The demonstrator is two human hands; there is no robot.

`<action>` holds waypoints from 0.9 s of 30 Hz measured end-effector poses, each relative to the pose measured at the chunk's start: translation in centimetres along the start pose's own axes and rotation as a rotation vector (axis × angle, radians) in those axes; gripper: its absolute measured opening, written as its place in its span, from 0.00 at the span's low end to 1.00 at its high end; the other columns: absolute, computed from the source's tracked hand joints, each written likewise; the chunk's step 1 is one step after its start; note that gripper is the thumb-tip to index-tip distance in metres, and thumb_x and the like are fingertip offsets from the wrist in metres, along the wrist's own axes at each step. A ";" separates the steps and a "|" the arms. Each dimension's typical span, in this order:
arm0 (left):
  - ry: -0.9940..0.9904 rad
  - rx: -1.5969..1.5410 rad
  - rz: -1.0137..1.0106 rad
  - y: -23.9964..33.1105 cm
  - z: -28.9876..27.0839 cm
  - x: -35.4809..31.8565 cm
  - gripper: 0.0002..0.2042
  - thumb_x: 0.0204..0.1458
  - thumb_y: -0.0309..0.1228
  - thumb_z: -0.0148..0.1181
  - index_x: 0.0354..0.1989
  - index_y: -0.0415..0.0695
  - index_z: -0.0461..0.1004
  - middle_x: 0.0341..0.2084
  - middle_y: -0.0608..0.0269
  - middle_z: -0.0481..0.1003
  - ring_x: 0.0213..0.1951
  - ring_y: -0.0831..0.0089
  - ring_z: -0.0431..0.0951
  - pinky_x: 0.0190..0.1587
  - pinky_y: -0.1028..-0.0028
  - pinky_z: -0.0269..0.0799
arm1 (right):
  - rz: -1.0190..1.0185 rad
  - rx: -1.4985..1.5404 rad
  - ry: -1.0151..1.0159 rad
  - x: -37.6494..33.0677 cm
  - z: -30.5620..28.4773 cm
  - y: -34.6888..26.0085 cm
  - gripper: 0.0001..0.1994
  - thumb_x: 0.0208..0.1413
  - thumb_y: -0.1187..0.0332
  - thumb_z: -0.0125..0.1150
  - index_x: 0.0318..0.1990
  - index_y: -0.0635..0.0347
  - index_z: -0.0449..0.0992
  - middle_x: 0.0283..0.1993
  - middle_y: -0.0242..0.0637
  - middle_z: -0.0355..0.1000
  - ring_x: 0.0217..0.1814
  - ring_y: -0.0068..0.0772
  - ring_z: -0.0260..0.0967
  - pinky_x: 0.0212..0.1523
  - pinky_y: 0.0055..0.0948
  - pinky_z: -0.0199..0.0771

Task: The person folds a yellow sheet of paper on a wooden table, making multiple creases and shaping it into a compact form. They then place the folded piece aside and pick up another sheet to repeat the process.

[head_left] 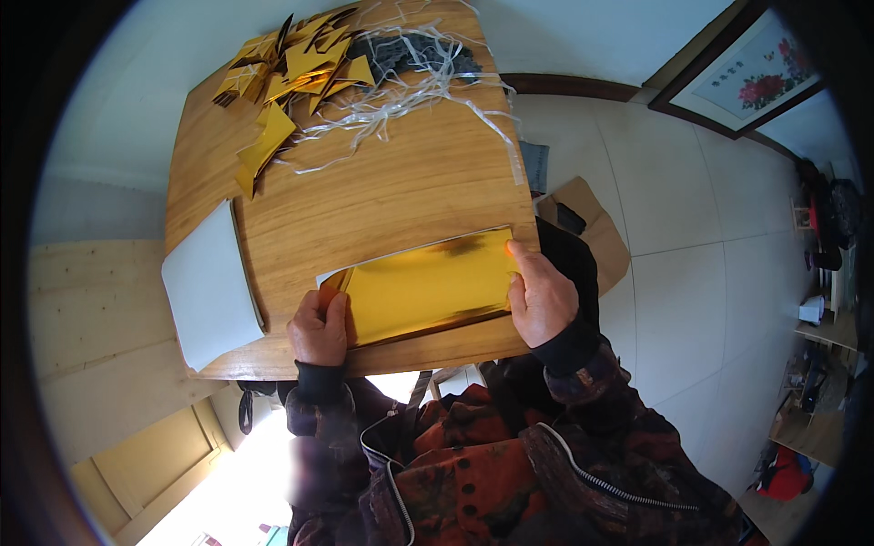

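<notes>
White paper stack [214, 287]: one, on the wooden table [382, 196], to the left of the left fingers and clear of them.

Folded gold pieces [314, 64]: a loose heap, well beyond the left fingers, toward the far end of the table.

Left hand [319, 329]: fingers curled in, thumb pressed on top, closed on the near left end of the gold sheet; what lies under the fingertips is hidden.

Gold sheet [428, 284]: one, glossy, a pale edge along its far side and a darker turned corner beside the left fingers. It lies directly between the two sets of fingers, long axis running from left to right, the right end slightly farther away. Neither hand is nearer; each meets one end.

White plastic strips [391, 114]: tangled, well beyond the sheet and both sets of fingers.

Right hand [543, 289]: index finger and thumb set apart along the sheet's right edge, holding it; their undersides are hidden.

Brown paper [601, 223]: one piece, floor, right of the right fingers.
</notes>
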State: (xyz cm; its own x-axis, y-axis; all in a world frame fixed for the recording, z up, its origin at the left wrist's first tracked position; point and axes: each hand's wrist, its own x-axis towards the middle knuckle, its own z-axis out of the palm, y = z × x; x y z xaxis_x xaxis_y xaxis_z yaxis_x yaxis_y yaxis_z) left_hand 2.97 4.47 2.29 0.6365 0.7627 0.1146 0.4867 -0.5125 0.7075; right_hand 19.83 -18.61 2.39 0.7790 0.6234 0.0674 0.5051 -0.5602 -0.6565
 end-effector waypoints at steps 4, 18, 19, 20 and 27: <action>-0.017 0.013 -0.039 -0.6 0.0 -0.1 0.09 0.52 0.30 0.62 0.24 0.39 0.71 0.13 0.59 0.72 0.16 0.71 0.73 0.22 0.72 0.67 | 0.007 -0.023 -0.005 0.1 0.1 0.0 0.20 0.52 0.79 0.52 0.55 0.66 0.69 0.48 0.50 0.73 0.48 0.51 0.72 0.47 0.37 0.74; -0.046 0.110 -0.129 -1.4 0.2 0.1 0.13 0.50 0.39 0.63 0.26 0.41 0.73 0.19 0.52 0.74 0.24 0.54 0.75 0.27 0.62 0.69 | 0.058 -0.316 -0.029 0.0 0.5 -1.4 0.17 0.56 0.70 0.55 0.54 0.60 0.70 0.46 0.44 0.73 0.37 0.49 0.74 0.35 0.40 0.76; -0.058 0.108 -0.145 -1.4 0.2 0.1 0.14 0.50 0.41 0.63 0.26 0.42 0.73 0.19 0.52 0.75 0.25 0.51 0.76 0.28 0.59 0.70 | 0.051 -0.339 -0.037 0.1 0.4 -1.5 0.17 0.57 0.69 0.55 0.54 0.60 0.70 0.46 0.44 0.73 0.37 0.49 0.74 0.35 0.40 0.76; -0.069 0.114 -0.174 -1.3 0.2 0.2 0.14 0.49 0.42 0.62 0.26 0.42 0.74 0.20 0.51 0.75 0.27 0.49 0.76 0.29 0.58 0.70 | 0.043 -0.360 -0.041 0.2 0.4 -1.5 0.17 0.57 0.68 0.54 0.54 0.60 0.70 0.46 0.44 0.73 0.38 0.49 0.75 0.35 0.40 0.76; -0.058 0.200 -0.154 -1.0 0.2 0.2 0.15 0.49 0.44 0.61 0.27 0.43 0.73 0.22 0.50 0.75 0.28 0.49 0.76 0.30 0.56 0.70 | -0.073 -0.388 0.009 -0.1 0.5 -0.8 0.17 0.58 0.66 0.52 0.53 0.61 0.70 0.47 0.46 0.71 0.34 0.49 0.75 0.31 0.44 0.74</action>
State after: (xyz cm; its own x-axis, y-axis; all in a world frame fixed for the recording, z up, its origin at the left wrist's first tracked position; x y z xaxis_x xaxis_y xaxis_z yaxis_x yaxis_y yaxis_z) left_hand 2.72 5.08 1.45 0.5760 0.8170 -0.0282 0.6859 -0.4642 0.5605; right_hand 19.20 -17.94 2.55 0.7381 0.6656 0.1108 0.6610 -0.6801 -0.3171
